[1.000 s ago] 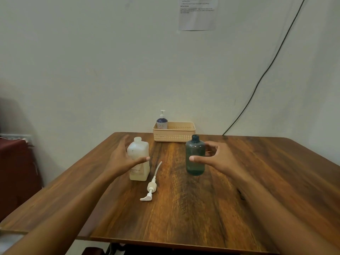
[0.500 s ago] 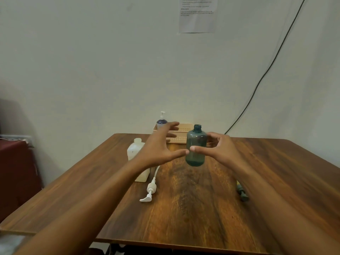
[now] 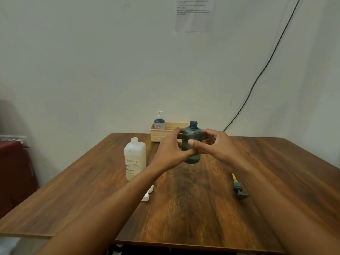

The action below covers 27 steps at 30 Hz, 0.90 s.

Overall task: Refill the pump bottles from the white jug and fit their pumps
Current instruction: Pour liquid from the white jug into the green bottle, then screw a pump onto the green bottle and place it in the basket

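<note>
A dark teal pump bottle (image 3: 192, 137) with an open neck is held upright above the middle of the table, gripped from both sides by my left hand (image 3: 170, 150) and my right hand (image 3: 214, 147). The white jug (image 3: 134, 159) stands uncapped on the table to the left. A white pump (image 3: 147, 195) lies on the table, mostly hidden under my left forearm. A dark teal pump (image 3: 239, 190) with a yellowish tube lies at the right, beside my right forearm. A blue bottle (image 3: 159, 121) with its white pump fitted stands in the beige basket (image 3: 156, 135).
The wooden table (image 3: 193, 208) reaches the wall, with the basket at its far edge. A black cable (image 3: 257, 78) runs down the wall at the right. A dark red piece of furniture (image 3: 12, 172) stands left of the table. A paper sheet (image 3: 195, 13) hangs on the wall.
My left hand left the white jug, crossed to the right and closed on the teal bottle. The bottle rose off the table in my right hand. The teal pump came into view.
</note>
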Available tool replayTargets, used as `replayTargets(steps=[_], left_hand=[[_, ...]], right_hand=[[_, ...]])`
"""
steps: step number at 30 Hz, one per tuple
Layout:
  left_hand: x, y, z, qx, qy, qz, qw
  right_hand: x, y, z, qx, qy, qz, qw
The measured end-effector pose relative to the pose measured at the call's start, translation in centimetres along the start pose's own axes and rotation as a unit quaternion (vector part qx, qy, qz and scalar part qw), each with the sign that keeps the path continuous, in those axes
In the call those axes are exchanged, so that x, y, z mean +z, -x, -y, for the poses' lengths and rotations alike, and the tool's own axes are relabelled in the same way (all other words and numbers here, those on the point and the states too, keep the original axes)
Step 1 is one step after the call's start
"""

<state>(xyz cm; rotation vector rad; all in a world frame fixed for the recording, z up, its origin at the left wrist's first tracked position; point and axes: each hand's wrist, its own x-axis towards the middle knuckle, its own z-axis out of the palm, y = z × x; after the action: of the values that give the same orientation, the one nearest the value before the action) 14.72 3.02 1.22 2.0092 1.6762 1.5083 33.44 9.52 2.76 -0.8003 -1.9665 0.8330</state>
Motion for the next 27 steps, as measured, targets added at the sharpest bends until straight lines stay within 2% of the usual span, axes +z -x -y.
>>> replayTargets(steps=[3,7,9,12,14,16,19,23,25,27], left_hand=[[-0.2,0.2,0.1,-0.007,-0.003,-0.007,1.000],[-0.8,0.3,0.7,-0.020,0.012,-0.010,1.000],[-1.1,0.3,0.9,-0.021,0.020,-0.010,1.000],[-1.3,0.4,1.0,-0.022,0.025,-0.012,0.999],[-1.2,0.4,1.0,-0.022,0.027,-0.014,0.999],[-1.1,0.5,1.0,-0.023,0.032,-0.016,0.999],[-0.8,0.7,1.0,-0.022,0.035,-0.016,0.999],[-0.8,0.9,0.9,-0.020,0.032,-0.013,0.999],[-0.9,1.0,1.0,-0.022,0.031,-0.014,0.999],[-1.0,1.1,1.0,-0.023,0.032,-0.014,0.999]], right_hand=[[-1.7,0.5,-0.4,-0.008,0.046,0.024,0.999],[-5.3,1.7,-3.4,-0.059,0.228,0.031,0.971],[-7.6,2.4,-5.4,-0.067,0.311,0.096,0.943],[-10.6,3.9,-8.1,-0.080,0.415,0.210,0.882],[-11.5,5.0,-9.5,-0.079,0.453,0.258,0.850],[-11.6,5.8,-10.8,-0.086,0.456,0.297,0.835],[-11.0,6.6,-12.4,-0.104,0.445,0.312,0.833],[-10.6,6.4,-12.8,-0.130,0.448,0.283,0.838],[-10.4,6.0,-11.7,-0.154,0.418,0.252,0.859],[-10.2,5.4,-10.5,-0.178,0.358,0.199,0.895]])
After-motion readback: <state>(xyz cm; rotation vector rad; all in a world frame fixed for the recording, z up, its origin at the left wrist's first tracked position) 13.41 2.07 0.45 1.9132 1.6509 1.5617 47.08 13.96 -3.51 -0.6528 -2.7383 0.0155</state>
